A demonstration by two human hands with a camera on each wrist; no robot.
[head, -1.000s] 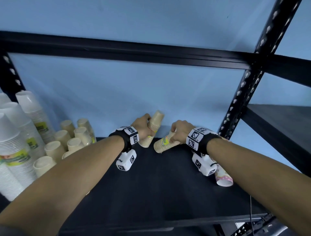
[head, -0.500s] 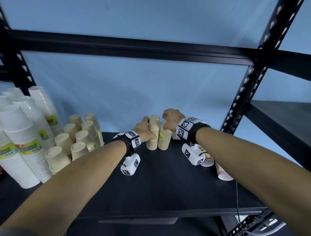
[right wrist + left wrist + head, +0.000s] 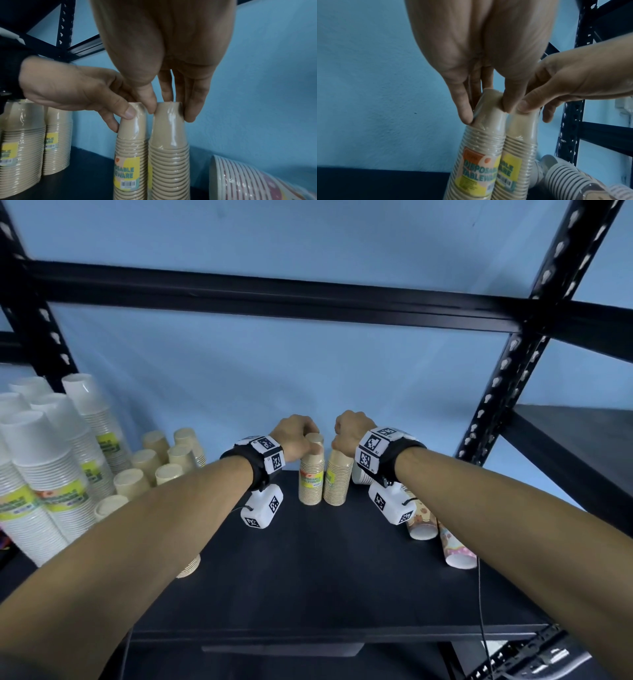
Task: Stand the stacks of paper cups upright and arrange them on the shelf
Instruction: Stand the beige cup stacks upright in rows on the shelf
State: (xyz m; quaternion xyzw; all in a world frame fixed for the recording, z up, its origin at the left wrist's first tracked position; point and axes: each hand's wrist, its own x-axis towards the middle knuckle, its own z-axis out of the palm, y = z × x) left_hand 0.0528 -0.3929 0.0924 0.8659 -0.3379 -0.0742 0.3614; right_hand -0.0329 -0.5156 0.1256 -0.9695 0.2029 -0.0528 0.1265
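Two tan stacks [image 3: 325, 478] stood upright, touching, mid-shelf [image 3: 308, 577] near the wall, bare board in front, each top pinched by left hand [image 3: 295, 436] and right hand [image 3: 347, 430], fallen stacks [image 3: 442, 529] beside right.

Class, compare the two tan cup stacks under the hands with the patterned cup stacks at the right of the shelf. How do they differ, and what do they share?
Pose: the tan stacks stand upright, side by side; the patterned stacks lie on their sides.
Look: the tan stacks are plain with a yellow label; the patterned stacks carry pink and brown prints.
Contact: the left hand and right hand each hold a tan stack's top; nothing holds the patterned stacks.
Shared: all are nested cups on the black shelf.
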